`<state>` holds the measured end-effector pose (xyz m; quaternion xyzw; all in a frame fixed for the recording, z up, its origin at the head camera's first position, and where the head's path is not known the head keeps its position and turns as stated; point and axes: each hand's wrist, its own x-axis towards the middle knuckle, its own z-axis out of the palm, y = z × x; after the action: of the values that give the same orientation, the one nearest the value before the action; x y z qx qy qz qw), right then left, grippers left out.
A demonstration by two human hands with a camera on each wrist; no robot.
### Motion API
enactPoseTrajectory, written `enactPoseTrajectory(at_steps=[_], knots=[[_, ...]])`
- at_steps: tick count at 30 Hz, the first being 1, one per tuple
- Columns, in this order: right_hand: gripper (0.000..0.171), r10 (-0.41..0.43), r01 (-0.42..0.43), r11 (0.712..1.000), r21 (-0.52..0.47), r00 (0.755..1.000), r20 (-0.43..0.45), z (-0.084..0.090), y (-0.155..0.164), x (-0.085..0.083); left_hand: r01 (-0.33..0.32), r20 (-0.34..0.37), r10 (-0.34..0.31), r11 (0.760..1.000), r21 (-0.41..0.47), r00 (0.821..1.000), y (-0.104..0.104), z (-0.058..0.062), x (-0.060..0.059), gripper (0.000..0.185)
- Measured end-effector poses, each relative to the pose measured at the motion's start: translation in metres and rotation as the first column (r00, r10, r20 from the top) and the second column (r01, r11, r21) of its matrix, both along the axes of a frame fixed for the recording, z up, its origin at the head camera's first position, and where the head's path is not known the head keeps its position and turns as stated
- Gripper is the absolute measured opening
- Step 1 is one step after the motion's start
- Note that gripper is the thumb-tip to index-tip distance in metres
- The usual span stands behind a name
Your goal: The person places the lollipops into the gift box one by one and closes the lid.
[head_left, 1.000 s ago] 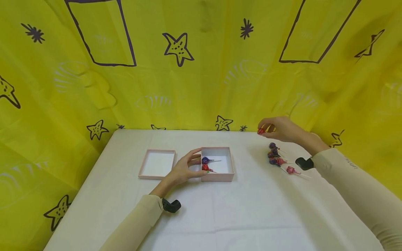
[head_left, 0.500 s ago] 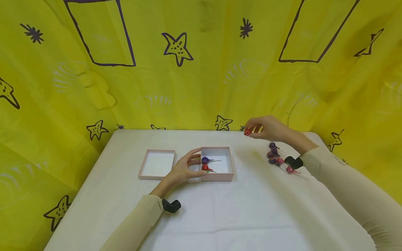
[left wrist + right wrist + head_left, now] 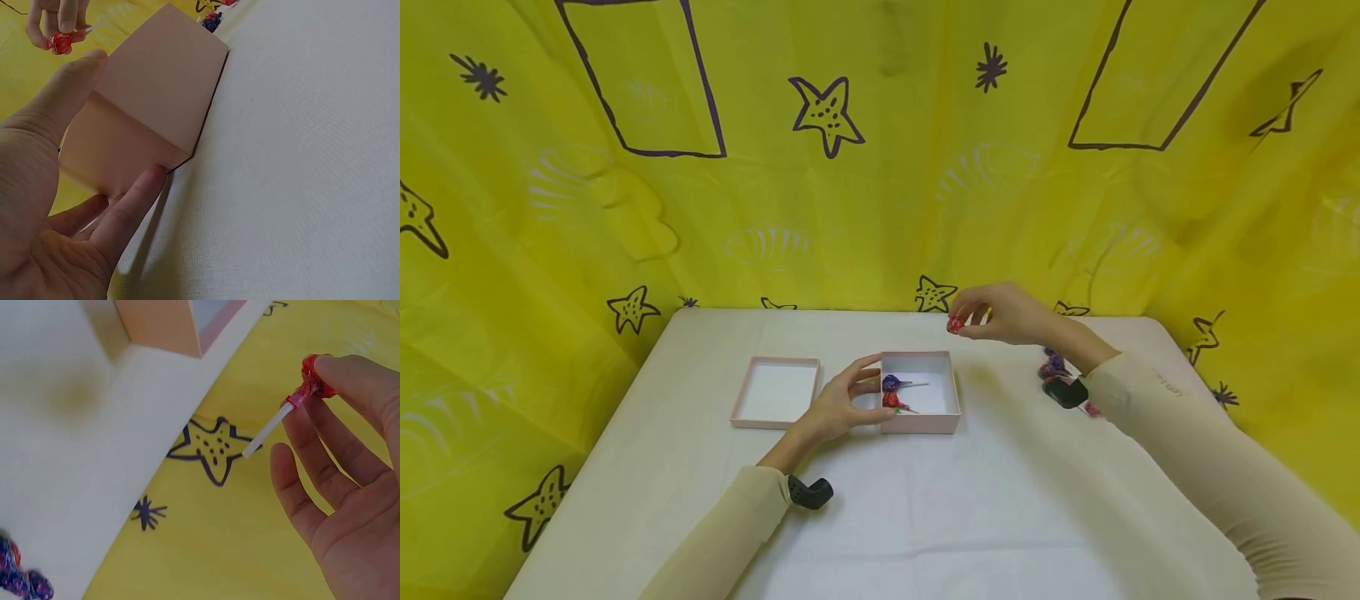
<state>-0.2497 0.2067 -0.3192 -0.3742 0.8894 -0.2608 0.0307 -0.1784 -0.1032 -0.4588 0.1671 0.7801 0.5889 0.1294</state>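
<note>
A red-wrapped lollipop (image 3: pixel 305 387) is pinched by its head between the thumb and fingers of my right hand (image 3: pixel 1003 312), its white stick sticking out. This hand is raised near the back right corner of the pink open box (image 3: pixel 919 424). My left hand (image 3: pixel 838 404) grips the box at its left side, thumb at the front rim and fingers along the side wall, as the left wrist view also shows. Inside the box lie a purple lollipop (image 3: pixel 891 383) and a red lollipop (image 3: pixel 891 400), their sticks pointing right.
The shallow box lid (image 3: pixel 775 393) lies open side up, left of the box. Several purple and pink lollipops (image 3: pixel 1055 364) lie on the white tablecloth (image 3: pixel 985 500) at right, partly hidden by the right wrist camera. A yellow patterned curtain (image 3: pixel 880 208) hangs behind the table.
My right hand has moved left with the red lollipop, from above the loose lollipops to close by the box. The left hand and the box have stayed in place.
</note>
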Motion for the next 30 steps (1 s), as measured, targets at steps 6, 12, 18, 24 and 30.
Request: enactPoseTrajectory(at_steps=[6,12,18,24,30], knots=[[0.021,0.034,-0.033,0.999,-0.009,0.999,0.029,-0.009,-0.019,0.002,-0.001,0.004,0.001,1.0,0.007,1.0,0.0,0.0,-0.001,0.091],[0.02,0.049,-0.049,0.999,-0.002,0.993,0.105,-0.015,-0.037,0.008,-0.001,0.018,0.001,1.0,0.003,1.0,-0.001,-0.001,-0.001,0.091],[0.019,0.076,-0.076,0.997,-0.005,0.986,0.149,-0.024,-0.05,0.01,0.0,0.019,0.0,1.0,0.005,1.0,0.0,-0.001,-0.001,0.09],[0.018,0.106,-0.106,0.994,-0.011,0.978,0.181,-0.038,-0.06,0.015,0.006,0.017,-0.006,1.0,0.014,1.0,0.0,0.0,-0.001,0.09],[0.018,0.144,-0.143,0.99,-0.018,0.969,0.202,-0.052,-0.069,0.02,0.019,0.006,-0.019,0.999,0.031,1.0,-0.001,-0.001,-0.001,0.089]])
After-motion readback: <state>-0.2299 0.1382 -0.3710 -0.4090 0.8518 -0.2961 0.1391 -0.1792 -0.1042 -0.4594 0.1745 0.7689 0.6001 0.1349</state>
